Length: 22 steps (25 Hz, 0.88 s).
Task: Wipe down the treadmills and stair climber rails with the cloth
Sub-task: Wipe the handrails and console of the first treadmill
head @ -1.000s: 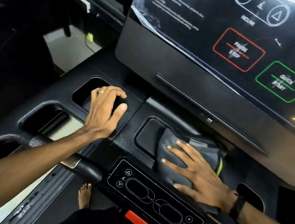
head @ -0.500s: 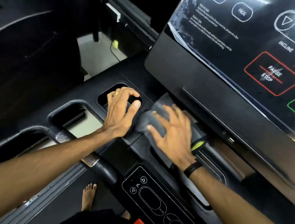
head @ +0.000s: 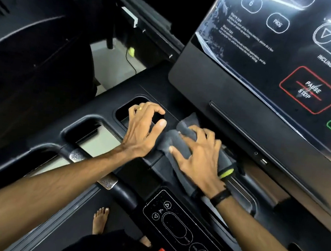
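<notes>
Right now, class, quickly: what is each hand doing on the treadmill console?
Left hand: holding nothing, fingers bent, resting at the edge of a cup recess.
Right hand: open, fingers spread, pressing the grey cloth onto the console.

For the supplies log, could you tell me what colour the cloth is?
Dark grey with a bright yellow-green tag, the cloth shows in the head view.

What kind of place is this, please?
Most likely a gym. A treadmill console shows PAUSE STOP and INCLINE buttons, and the right hand presses a grey cloth on its tray.
</notes>
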Available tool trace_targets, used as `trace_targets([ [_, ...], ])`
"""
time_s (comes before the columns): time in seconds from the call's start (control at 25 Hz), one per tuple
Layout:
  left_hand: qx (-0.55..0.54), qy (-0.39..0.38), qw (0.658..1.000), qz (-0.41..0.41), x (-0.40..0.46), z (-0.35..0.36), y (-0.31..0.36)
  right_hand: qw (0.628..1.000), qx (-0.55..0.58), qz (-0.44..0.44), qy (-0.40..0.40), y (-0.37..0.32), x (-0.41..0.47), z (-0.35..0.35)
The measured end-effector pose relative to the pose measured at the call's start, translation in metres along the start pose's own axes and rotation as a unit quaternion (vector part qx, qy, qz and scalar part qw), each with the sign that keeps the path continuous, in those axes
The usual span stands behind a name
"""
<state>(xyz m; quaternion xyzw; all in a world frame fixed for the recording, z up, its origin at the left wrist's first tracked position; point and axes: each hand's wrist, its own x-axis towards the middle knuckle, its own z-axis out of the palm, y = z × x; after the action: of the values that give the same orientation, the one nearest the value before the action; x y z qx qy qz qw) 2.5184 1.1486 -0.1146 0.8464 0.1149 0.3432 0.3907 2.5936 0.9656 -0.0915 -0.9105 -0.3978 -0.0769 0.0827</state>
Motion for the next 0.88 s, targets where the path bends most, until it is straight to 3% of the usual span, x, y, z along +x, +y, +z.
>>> trace_targets([
  [0.12,-0.004,-0.004,1.0,0.011,-0.002,0.002,0.0,0.982,0.079,-0.169,-0.004,0.014,-0.032,0.002],
  [0.16,-0.001,-0.005,1.0,0.012,-0.002,0.002,-0.001,0.982,0.097,-0.159,-0.001,0.02,-0.034,0.001],
  [0.28,0.01,-0.014,1.0,0.006,0.0,0.002,-0.001,0.999,0.042,0.021,0.02,0.01,-0.014,-0.003],
  [0.32,0.011,-0.017,1.0,0.007,-0.001,0.002,0.0,0.999,0.023,0.041,0.018,0.002,-0.01,-0.002],
  [0.48,0.005,-0.022,1.0,0.014,-0.002,0.004,-0.001,0.982,0.106,-0.149,-0.044,0.021,-0.054,-0.012],
  [0.56,0.003,-0.013,1.0,0.005,-0.001,0.004,-0.003,0.975,0.13,-0.169,-0.061,0.063,-0.089,-0.024],
  [0.68,0.001,-0.005,1.0,-0.003,-0.004,0.006,-0.001,0.989,0.108,-0.097,-0.022,0.092,-0.111,-0.035],
  [0.8,0.007,-0.02,1.0,0.0,-0.003,0.006,0.0,0.999,0.028,0.02,0.029,0.049,-0.073,-0.016],
  [0.88,0.018,-0.026,0.999,0.007,-0.003,0.004,0.001,0.999,0.022,0.044,0.022,0.018,-0.04,-0.011],
])
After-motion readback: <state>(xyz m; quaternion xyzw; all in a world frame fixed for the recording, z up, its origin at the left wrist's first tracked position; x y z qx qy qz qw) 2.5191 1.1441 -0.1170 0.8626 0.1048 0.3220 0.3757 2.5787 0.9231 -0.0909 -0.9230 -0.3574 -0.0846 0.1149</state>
